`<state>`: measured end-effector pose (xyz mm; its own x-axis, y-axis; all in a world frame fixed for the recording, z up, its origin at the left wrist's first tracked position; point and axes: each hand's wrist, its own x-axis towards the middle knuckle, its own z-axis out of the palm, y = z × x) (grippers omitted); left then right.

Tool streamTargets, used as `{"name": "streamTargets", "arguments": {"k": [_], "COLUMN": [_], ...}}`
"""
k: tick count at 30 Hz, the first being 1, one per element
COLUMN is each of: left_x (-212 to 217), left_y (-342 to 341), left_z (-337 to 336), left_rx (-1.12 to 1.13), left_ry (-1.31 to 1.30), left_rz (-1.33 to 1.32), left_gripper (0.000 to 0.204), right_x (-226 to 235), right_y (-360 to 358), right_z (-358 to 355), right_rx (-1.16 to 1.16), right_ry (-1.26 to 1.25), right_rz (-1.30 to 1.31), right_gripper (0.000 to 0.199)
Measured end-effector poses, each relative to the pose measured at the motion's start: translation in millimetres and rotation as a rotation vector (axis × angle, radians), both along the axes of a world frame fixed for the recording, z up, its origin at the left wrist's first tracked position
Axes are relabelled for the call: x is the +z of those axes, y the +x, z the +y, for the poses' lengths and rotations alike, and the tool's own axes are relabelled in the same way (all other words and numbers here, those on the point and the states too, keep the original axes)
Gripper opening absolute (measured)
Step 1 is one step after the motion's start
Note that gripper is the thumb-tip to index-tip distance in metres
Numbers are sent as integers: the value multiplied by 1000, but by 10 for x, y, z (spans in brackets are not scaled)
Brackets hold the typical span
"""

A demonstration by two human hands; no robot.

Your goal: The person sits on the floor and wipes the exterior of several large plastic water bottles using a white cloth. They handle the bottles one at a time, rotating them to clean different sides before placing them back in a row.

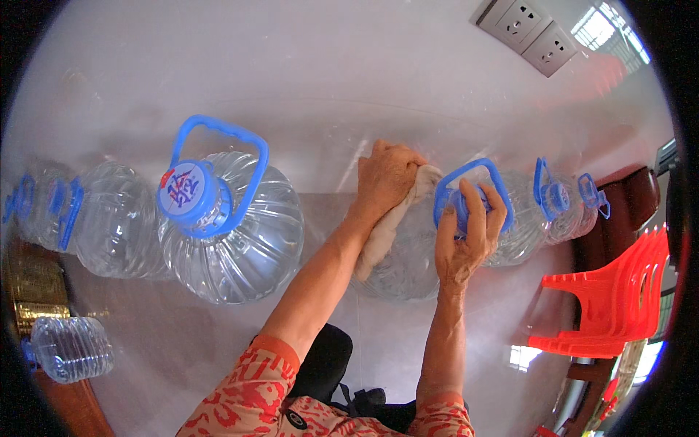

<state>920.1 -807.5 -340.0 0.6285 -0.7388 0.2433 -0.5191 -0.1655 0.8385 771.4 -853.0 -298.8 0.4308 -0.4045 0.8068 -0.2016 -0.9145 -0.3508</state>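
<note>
My left hand (389, 175) is closed around a pale, crumpled cloth (387, 229), which hangs down against the side of a clear plastic water jug (408, 269). On the blue cap (460, 207) of that same jug, the fingers of my right hand (470, 233) are wrapped. A blue carry handle (480, 164) loops up around the cap. To the left of my left forearm stands another large clear jug (251, 247), upright, with a blue cap (193, 197) and its blue handle (262, 156) raised.
More clear jugs (116, 218) line the wall at left, and others (520, 218) stand at right. A clear ribbed bottle (73, 349) is at lower left. Stacked red plastic chairs (619, 291) stand at right. Wall sockets (528, 33) are above.
</note>
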Motion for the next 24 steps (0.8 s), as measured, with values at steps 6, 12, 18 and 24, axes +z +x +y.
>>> {"name": "streamTargets", "arguments": {"k": [6,12,18,24], "left_x": [125,-286,-346,-511], "left_y": [-529,-1058,-909,-394], "left_z": [452,1084,891,620], "left_rx": [78,46,146,188], "left_ry": [-111,-177,-172,-304], "left_rz": [-229,-456,-343,-17], "left_gripper": [39,64,47,35], "right_x": [-32,-19,-26,-18], "right_y": [-106,-254,-217,-88], "right_z": [53,135,68,51], "right_rx": [-29,-5,13,-1], "right_ry": [-91,-58,-41,-53], "right_rz": [13,7,11,41], "right_gripper": [40,39,36,36]}}
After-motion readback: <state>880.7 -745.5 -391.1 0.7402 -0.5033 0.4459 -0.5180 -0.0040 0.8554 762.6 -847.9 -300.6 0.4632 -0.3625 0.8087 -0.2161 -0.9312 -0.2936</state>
